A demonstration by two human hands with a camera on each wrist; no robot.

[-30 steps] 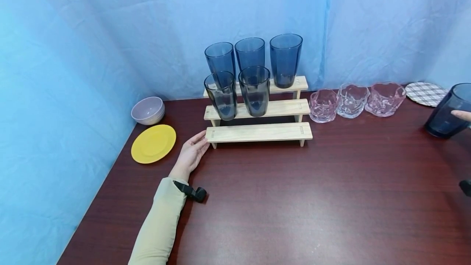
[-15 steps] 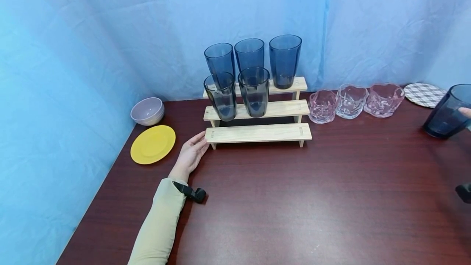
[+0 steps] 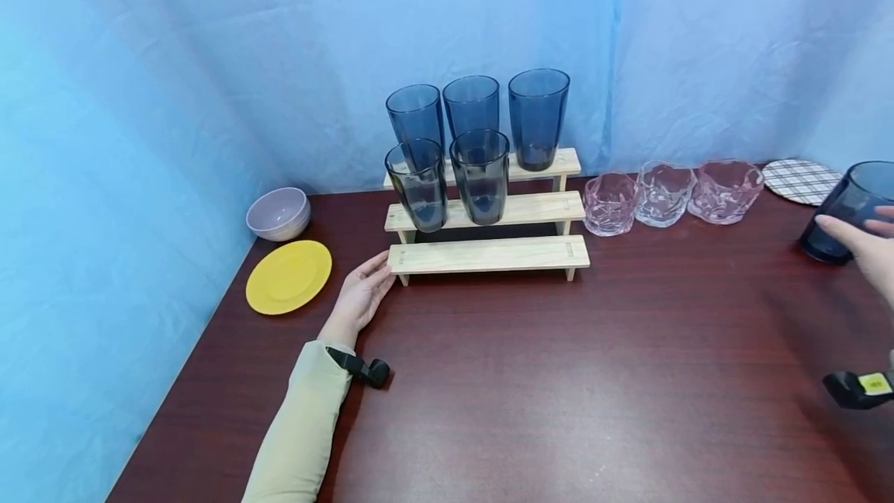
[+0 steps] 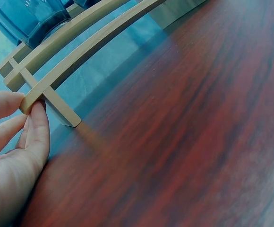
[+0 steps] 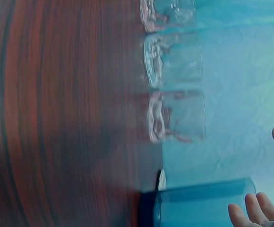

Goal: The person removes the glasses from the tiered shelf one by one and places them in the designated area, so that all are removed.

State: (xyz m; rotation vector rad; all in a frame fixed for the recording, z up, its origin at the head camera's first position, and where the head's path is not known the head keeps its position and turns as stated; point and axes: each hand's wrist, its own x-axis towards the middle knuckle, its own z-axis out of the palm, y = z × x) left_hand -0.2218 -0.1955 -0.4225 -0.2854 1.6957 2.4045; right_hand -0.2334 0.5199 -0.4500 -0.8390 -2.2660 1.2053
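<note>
The left hand (image 3: 363,293) pinches the left end of the pale wooden three-step rack (image 3: 489,253) near the worktop's back edge. The right hand (image 3: 869,251), fingers spread and relaxed, touches a dark blue glass tumbler (image 3: 845,212) at the worktop's right edge.

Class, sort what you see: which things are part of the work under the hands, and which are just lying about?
In hand: left hand gripping the rack; right hand at the blue glass; five racked glasses.

Lying about: yellow plate, bowl, three clear cups, plaid plate.
</note>
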